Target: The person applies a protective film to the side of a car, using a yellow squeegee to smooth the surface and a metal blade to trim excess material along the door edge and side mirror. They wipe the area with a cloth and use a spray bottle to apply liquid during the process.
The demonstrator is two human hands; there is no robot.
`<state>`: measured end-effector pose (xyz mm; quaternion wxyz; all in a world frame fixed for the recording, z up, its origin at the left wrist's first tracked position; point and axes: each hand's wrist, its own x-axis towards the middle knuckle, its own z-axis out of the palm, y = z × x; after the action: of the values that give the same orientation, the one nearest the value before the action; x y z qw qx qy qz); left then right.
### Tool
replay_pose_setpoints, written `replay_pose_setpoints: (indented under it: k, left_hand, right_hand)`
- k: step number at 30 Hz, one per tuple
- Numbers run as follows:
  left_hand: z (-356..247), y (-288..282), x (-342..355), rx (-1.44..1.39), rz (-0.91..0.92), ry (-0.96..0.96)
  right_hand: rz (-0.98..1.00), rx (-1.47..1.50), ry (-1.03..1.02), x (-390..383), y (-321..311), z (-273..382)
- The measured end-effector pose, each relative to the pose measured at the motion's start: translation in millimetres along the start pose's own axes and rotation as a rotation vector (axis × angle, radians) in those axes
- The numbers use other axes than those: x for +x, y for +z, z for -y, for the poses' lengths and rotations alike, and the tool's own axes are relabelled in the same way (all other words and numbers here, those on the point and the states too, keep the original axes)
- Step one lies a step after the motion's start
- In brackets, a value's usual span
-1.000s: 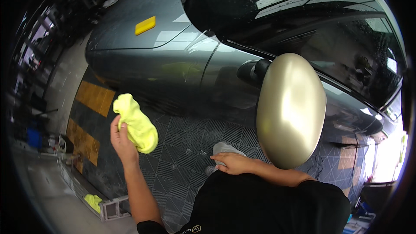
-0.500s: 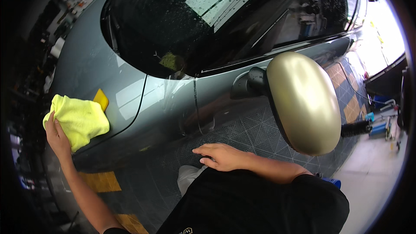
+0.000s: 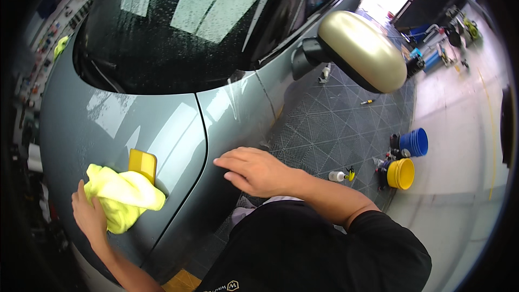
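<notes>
Head view, cloth (image 3: 124, 194) overlapping yellow block (image 3: 144, 165), jutting mirror (image 3: 363, 48), buckets (image 3: 402, 175), bottle (image 3: 336, 176)

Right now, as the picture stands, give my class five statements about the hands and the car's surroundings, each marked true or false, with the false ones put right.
1. The left hand holds a yellow-green cloth. True.
2. The right hand is gripping a spray bottle. False: the right hand is empty, and the spray bottle is on the floor.
3. A yellow block on the hood is partly hidden by the cloth. True.
4. The side mirror's shell is bright red. False: the side mirror's shell is pale gold.
5. A blue bucket and a yellow bucket are close together on the floor. True.
</notes>
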<state>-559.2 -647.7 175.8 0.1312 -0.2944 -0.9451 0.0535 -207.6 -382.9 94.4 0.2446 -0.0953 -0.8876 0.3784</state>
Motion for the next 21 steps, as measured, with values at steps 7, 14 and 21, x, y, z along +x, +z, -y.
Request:
replay_pose_setpoints:
  k: [7,14,21]
  left_hand:
    - [-110.5,-15.5,-0.7,-0.489,-0.017,0.632]
    - [-123.6,-0.5,7.6,-0.468,0.165,0.581]
    - [-123.3,0.4,24.8,-0.801,0.375,0.251]
  right_hand:
    - [0.041,0.065,0.251,-39.7,19.4,9.7]
    - [-0.169,0.07,0.415,-81.1,-23.7,-21.7]
    - [0.049,0.149,0.528,-150.4,-44.6,-124.4]
